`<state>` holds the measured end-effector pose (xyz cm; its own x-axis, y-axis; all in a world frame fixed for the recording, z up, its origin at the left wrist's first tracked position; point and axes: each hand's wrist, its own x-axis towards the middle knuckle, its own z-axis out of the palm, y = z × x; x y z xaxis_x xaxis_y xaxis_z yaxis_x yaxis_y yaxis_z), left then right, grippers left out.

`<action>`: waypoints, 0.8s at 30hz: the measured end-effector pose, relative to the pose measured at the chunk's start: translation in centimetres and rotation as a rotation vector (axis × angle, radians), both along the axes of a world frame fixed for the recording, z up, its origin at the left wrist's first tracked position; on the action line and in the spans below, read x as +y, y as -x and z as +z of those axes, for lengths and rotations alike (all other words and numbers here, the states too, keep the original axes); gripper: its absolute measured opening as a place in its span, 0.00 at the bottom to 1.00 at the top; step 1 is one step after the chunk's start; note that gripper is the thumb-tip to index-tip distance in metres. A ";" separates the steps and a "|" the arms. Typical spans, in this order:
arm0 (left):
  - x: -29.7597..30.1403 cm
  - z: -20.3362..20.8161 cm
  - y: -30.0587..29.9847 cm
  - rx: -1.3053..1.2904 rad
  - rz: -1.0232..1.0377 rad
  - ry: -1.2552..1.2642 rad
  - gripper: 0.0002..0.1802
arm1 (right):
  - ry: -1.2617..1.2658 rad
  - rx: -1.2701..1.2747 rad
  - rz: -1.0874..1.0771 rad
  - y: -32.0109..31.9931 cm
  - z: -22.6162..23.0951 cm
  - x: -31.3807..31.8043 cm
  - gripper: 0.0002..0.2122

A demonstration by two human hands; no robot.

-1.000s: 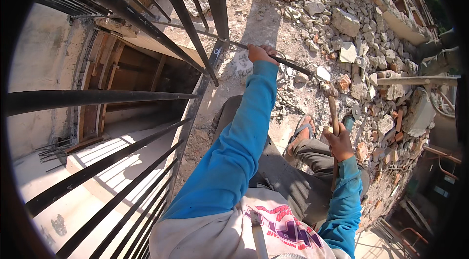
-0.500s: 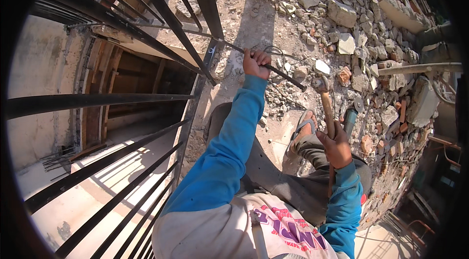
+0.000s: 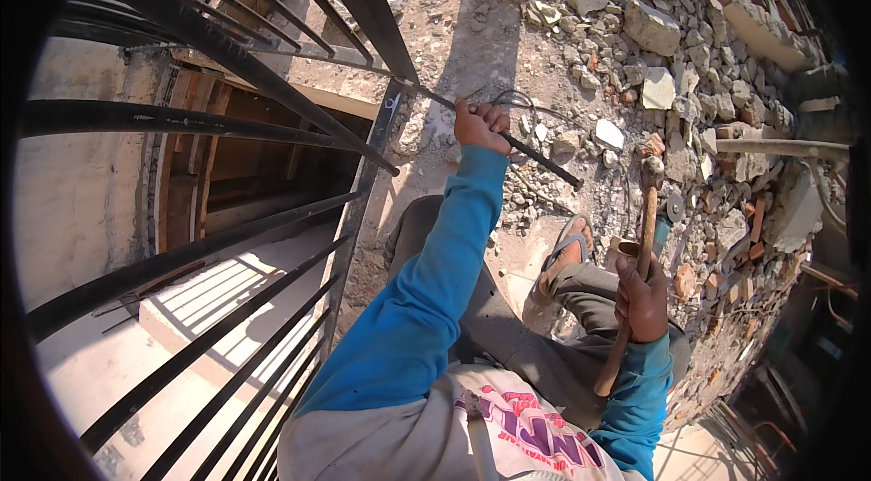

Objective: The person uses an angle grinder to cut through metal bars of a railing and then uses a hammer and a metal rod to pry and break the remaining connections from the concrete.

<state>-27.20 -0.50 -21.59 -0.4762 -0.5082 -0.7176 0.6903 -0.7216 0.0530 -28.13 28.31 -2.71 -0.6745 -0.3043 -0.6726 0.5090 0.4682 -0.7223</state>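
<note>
Hammer [image 3: 648, 218] has shifted right, its head now farther from the rod's right end. Right hand [image 3: 642, 299] grips the handle; left hand [image 3: 482, 126] closes round the dark rod [image 3: 544, 161], angled toward the black railing [image 3: 358, 9]. Tip contact unclear. Judgement: steady rod, fingers clear of its end, hammer face square.

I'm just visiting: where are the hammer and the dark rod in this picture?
Hammer [image 3: 648, 229]: head view, on the wooden handle, between its head and the hand.
Dark rod [image 3: 544, 161]: head view, on the thick black end sticking out beyond the fist.
</note>
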 end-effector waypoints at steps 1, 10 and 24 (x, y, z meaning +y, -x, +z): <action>-0.2 2.4 -0.5 0.307 0.026 -0.072 0.20 | 0.017 -0.002 -0.004 0.3 0.3 -0.1 0.16; 1.2 8.1 -3.9 0.219 -0.066 0.142 0.19 | 0.198 -0.031 0.113 2.7 3.4 -2.6 0.19; 6.5 0.0 -4.1 0.244 -0.144 0.016 0.18 | 0.099 -0.154 0.303 17.5 -9.5 0.4 0.13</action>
